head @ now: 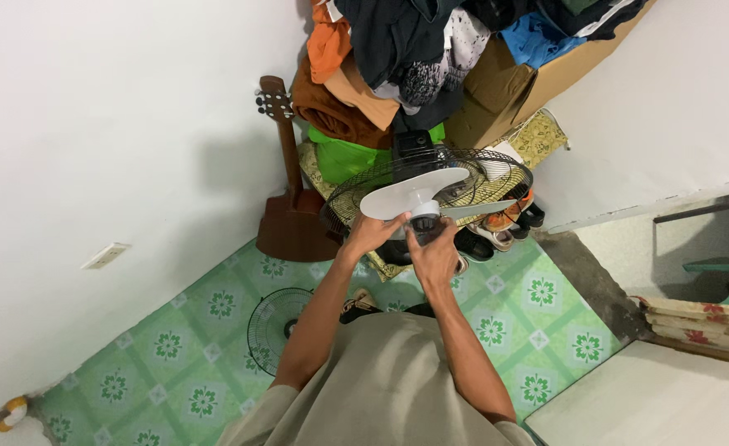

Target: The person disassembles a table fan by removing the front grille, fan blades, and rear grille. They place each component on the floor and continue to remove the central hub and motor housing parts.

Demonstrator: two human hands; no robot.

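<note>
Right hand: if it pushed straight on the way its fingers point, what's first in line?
Right hand points at the hub of the white fan blade, which its fingers already seem to touch. Next behind sits the black rear grille; depth is unclear.

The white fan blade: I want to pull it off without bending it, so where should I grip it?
Grip the fan blade at its central hub, coming from the front, where both hands, left hand and right hand, already sit; the thin blades probably flex, and the rear grille blocks the back.
</note>
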